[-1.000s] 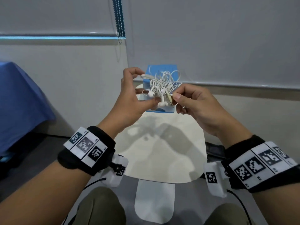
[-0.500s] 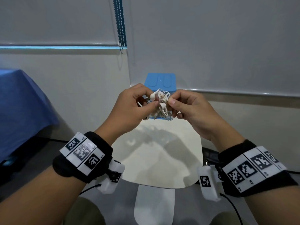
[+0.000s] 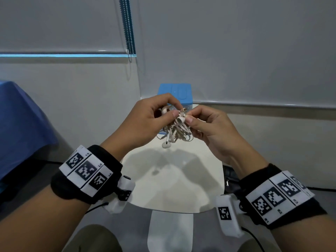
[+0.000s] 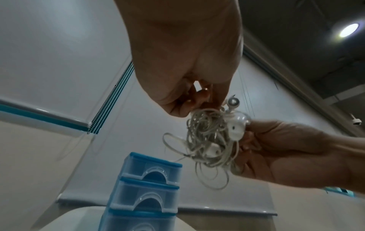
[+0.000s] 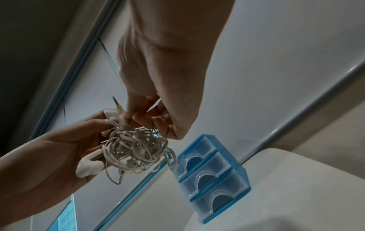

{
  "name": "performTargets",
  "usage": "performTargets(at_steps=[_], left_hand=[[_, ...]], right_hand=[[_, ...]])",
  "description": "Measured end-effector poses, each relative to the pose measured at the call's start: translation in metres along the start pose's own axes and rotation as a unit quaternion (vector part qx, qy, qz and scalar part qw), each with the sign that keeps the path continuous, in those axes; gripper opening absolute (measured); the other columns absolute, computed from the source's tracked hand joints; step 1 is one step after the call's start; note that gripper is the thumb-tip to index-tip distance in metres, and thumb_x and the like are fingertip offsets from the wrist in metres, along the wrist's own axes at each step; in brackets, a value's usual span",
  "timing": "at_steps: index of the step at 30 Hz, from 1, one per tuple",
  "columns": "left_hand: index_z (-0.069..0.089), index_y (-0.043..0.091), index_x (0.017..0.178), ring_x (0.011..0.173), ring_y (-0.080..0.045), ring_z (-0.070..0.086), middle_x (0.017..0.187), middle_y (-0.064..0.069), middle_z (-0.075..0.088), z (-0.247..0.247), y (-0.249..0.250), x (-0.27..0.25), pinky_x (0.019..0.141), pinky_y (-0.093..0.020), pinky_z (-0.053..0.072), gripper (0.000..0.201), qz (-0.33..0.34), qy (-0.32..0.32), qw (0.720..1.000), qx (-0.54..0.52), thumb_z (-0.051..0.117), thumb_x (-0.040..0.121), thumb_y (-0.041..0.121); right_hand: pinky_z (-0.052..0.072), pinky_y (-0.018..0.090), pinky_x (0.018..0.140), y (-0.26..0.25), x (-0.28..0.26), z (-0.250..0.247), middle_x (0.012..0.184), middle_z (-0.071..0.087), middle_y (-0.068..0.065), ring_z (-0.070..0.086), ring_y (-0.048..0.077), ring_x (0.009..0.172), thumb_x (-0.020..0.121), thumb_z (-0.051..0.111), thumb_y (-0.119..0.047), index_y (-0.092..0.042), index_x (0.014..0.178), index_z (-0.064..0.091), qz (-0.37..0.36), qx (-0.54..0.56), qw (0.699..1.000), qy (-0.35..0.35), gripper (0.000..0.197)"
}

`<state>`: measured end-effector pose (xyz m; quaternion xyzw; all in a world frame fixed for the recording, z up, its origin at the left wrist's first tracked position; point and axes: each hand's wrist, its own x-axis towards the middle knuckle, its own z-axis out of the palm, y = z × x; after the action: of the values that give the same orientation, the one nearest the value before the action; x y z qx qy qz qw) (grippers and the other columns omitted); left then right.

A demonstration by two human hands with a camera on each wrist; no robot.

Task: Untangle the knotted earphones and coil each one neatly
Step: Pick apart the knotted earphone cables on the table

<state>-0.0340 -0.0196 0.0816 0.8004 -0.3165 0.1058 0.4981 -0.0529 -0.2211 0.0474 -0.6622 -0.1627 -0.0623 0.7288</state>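
up in the air above the small white table (image 3: 174,188), between the two hands, hangs the tangle of earphones (image 3: 177,131): the left hand (image 3: 145,122) pinches the upper part of the bundle with thumb and forefinger, and the right hand (image 3: 209,131) pinches at the top beside it, its thumb and fingers curled in close by the plug (image 5: 117,105), which sticks up out of the knot. one earbud (image 3: 166,144) dangles loose below, and loops of cord (image 4: 209,176) hang free under the mass. this looks like the very start of the untangling, a search for a free end; nothing is coiled yet. the next move likely calls for holding the bundle steady with the left hand while the right draws the plug end back through the loops, gently, since a hard pull would probably tighten the knot. the table lies below the hands, apart from the cords. a blue set of small drawers (image 5: 213,176) stands at the table's far edge against the wall, just behind the bundle, so pulling toward the body or sideways offers more room.
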Motion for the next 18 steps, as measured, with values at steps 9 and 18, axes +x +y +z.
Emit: performTargets(at_steps=[9,18], left_hand=[[0.076,0.024,0.087,0.061,-0.004,0.049,0.09,0.004,0.06,-0.014,0.009,0.01,0.062,-0.015,0.039,0.011,0.001,0.003,0.994,0.108,0.086,0.083,0.028],[0.071,0.027,0.073,0.065,0.002,0.052,0.08,0.011,0.059,-0.019,-0.003,0.006,0.064,-0.016,0.037,0.018,-0.052,-0.032,0.981,0.185,0.086,0.083,0.029]], right_hand=[[0.042,0.019,0.063,-0.001,0.006,0.003,0.077,0.061,0.0,0.046,0.011,0.062,0.081,0.073,-0.02,-0.018,0.079,0.069,0.06,0.071,0.996,-0.016,0.004],[0.043,0.016,0.066,-0.007,0.017,0.008,0.088,0.066,-0.004,0.057,0.006,0.074,0.089,0.075,-0.015,-0.022,0.087,0.068,-0.04,-0.163,0.985,0.036,0.01]])
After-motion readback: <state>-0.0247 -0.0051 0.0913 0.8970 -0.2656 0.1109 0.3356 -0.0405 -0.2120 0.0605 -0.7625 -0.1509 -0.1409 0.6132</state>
